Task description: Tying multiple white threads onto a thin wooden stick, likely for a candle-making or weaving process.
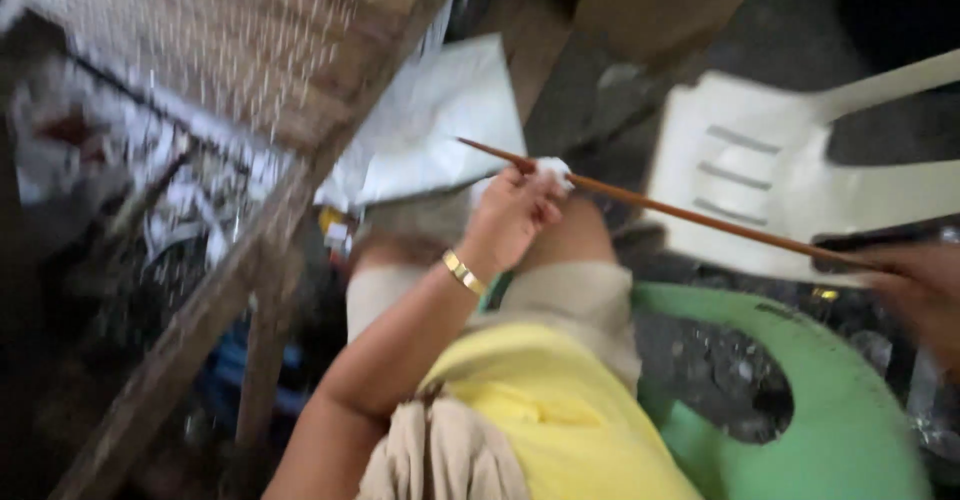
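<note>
Stick (690, 215), thin and brown, gripped by left hand (510, 215) with white cloth (550, 170); right hand (925, 295) fingers closed on its end.

Not much packaging here tbh. There's a flat white bag (430, 125), kinda envelope-shaped and crinkly, lying at top center just beside the slanted wooden frame (250, 260). Below its lower left corner sits a small yellow-and-white packet (335, 230), too blurry to make out. No signs or screens.

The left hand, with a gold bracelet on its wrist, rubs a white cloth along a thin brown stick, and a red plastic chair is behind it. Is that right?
Not quite: in the head view the chair behind is white, not red. The left hand, bracelet, white cloth and stick are as you say.
</note>
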